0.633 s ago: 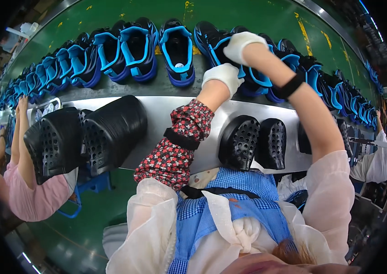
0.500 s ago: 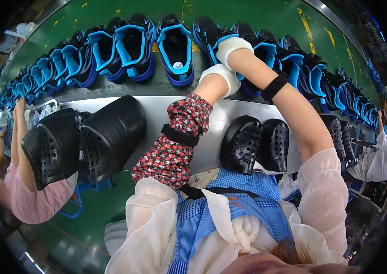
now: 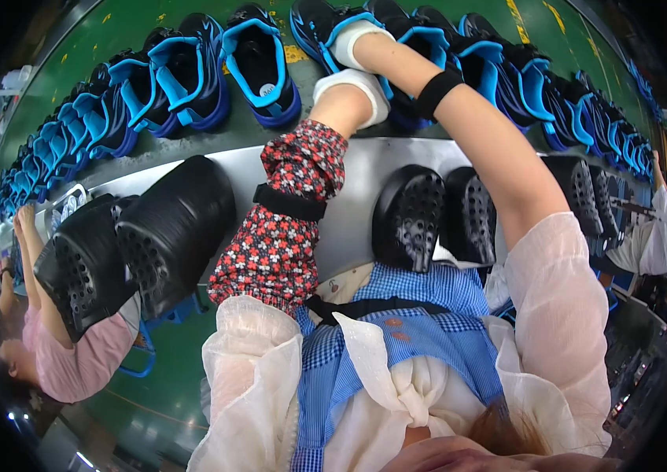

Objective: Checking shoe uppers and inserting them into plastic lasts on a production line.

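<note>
A black shoe with bright blue lining stands in the far row, turned slightly aslant. My right hand, in a white glove or cuff, rests against its collar. Just below it, nearer to me, is my left hand, also in white, by the heel side of the same shoe. The fingers of both hands are hidden, so their grip does not show. A floral sleeve with a black strap covers my left forearm; another black strap rings my right one. Left of my hands stands another shoe with a round white sticker inside.
A long row of matching shoes curves away on both sides along a green surface. Stacked black moulded shapes with holes lie nearer on the left, with more on the right. A person in pink works at far left.
The view has shifted, so the shoes and black shapes sit further left in the picture. Both my hands remain by the same shoe.
</note>
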The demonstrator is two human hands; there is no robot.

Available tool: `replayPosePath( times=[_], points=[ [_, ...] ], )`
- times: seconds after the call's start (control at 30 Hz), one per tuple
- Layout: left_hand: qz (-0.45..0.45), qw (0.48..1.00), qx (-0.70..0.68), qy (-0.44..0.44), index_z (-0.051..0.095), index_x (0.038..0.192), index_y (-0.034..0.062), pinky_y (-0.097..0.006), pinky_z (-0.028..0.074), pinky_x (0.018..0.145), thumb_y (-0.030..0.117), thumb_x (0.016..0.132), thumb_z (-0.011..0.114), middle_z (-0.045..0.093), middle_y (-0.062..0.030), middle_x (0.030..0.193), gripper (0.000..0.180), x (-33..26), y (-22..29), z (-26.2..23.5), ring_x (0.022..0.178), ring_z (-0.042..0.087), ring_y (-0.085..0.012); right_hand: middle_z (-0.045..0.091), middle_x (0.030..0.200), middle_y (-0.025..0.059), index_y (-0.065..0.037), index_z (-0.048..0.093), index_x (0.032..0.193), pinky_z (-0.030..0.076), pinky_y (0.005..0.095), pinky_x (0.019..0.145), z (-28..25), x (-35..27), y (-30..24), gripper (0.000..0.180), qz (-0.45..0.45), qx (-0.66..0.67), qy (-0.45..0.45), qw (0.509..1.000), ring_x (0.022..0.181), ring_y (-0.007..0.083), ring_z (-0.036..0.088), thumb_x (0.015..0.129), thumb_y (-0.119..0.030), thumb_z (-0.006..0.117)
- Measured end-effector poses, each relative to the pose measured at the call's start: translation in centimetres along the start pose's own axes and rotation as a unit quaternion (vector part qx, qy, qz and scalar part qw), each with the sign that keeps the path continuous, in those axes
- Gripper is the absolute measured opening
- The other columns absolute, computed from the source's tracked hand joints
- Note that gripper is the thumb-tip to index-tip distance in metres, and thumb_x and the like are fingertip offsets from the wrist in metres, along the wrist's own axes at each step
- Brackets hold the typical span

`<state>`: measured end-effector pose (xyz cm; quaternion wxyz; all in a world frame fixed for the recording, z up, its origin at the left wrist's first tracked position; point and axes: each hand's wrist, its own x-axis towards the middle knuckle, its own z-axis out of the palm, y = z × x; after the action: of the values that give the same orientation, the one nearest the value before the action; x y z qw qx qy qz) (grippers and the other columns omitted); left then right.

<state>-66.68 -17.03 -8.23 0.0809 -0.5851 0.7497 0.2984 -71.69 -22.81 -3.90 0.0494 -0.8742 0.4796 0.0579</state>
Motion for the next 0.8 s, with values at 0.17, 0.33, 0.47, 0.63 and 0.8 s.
replayPosePath(
  times=[0.17, 0.33, 0.47, 0.63, 0.8],
  points=[
    [0.04, 0.988, -0.036, 0.142, 0.061, 0.122, 0.0183, -0.04, 0.047, 0.094, 0.041, 0.087, 0.05, 0.059, -0.0126, 0.126, 0.043, -2.6, -1.4, 0.7, 0.114, 0.057, -0.0318, 0.063, 0.108, 0.0183, 0.0, 0.058, 0.117, 0.05, 0.0379, 0.086, -1.8, -9.2, -0.6, 0.046, -0.003, 0.154, 0.057, 0.986, 0.101, 0.0333, 0.062, 0.086, -0.035, 0.055],
    [-0.117, 0.969, -0.015, 0.215, 0.064, 0.117, 0.0169, -0.042, 0.051, 0.087, 0.036, 0.085, 0.059, 0.063, -0.009, 0.118, 0.037, -5.8, -3.4, -0.2, 0.107, 0.061, -0.0302, 0.063, 0.098, 0.018, -0.004, 0.064, 0.103, 0.051, 0.0398, 0.08, -2.2, -24.5, -1.1, 0.043, -0.055, 0.196, -0.018, 0.979, 0.092, 0.0337, 0.062, 0.076, -0.038, 0.065],
    [-0.049, 0.925, 0.041, 0.375, 0.064, 0.114, 0.0148, -0.041, 0.047, 0.093, 0.031, 0.082, 0.061, 0.062, -0.0095, 0.116, 0.036, -7.6, -2.6, 1.0, 0.108, 0.058, -0.0302, 0.061, 0.105, 0.0141, -0.002, 0.063, 0.098, 0.05, 0.04, 0.08, 0.7, -29.6, -2.4, 0.049, -0.041, 0.113, -0.005, 0.993, 0.092, 0.0335, 0.06, 0.068, -0.039, 0.074],
    [0.093, 0.877, -0.01, 0.471, 0.064, 0.113, 0.0047, -0.04, 0.046, 0.091, 0.022, 0.079, 0.068, 0.061, -0.0153, 0.116, 0.038, -8.9, -0.6, 3.0, 0.104, 0.058, -0.0325, 0.059, 0.104, 0.0137, -0.003, 0.062, 0.097, 0.05, 0.0384, 0.079, 3.2, -30.3, -2.0, 0.055, -0.034, 0.102, -0.001, 0.994, 0.094, 0.0313, 0.059, 0.064, -0.044, 0.076],
    [0.057, 0.892, -0.38, 0.24, 0.053, 0.13, 0.0038, -0.03, 0.047, 0.089, 0.028, 0.091, 0.059, 0.058, -0.0115, 0.122, 0.047, -11.6, 1.7, 3.2, 0.104, 0.059, -0.0198, 0.06, 0.098, 0.0167, 0.001, 0.063, 0.097, 0.051, 0.0394, 0.08, 0.3, -31.7, 0.4, 0.059, -0.011, 0.265, 0.059, 0.962, 0.092, 0.035, 0.06, 0.059, -0.041, 0.077]
  ],
)
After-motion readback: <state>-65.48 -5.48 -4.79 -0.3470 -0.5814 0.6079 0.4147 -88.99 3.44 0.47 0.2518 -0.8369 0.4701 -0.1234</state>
